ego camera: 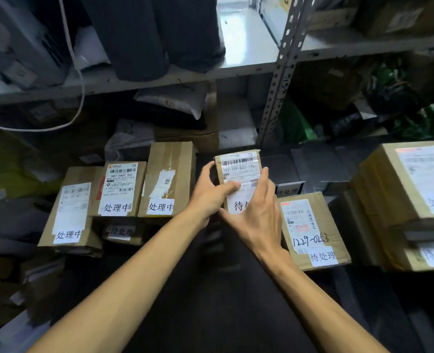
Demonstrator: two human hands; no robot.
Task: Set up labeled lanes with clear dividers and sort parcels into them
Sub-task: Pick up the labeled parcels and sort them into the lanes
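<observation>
Both hands are up on one small brown parcel, which is held above the dark counter with its barcode label facing up. The left hand grips it from the left: its fingers curl round the left edge and the thumb lies across the printed label. The right hand takes it from the right and below, with its fingers running straight up the right edge, held close together, and the thumb under the bottom edge. So the parcel sits between the two sets of fingers, its top sticking out beyond them. A white tag low on it shows "待"; the right hand covers the rest. Just right of the right fingers lies a flat box tagged "待处理". Left of the left fingers, three boxes tagged "处理中" lie side by side. Beyond the fingertips rises a metal shelf.
</observation>
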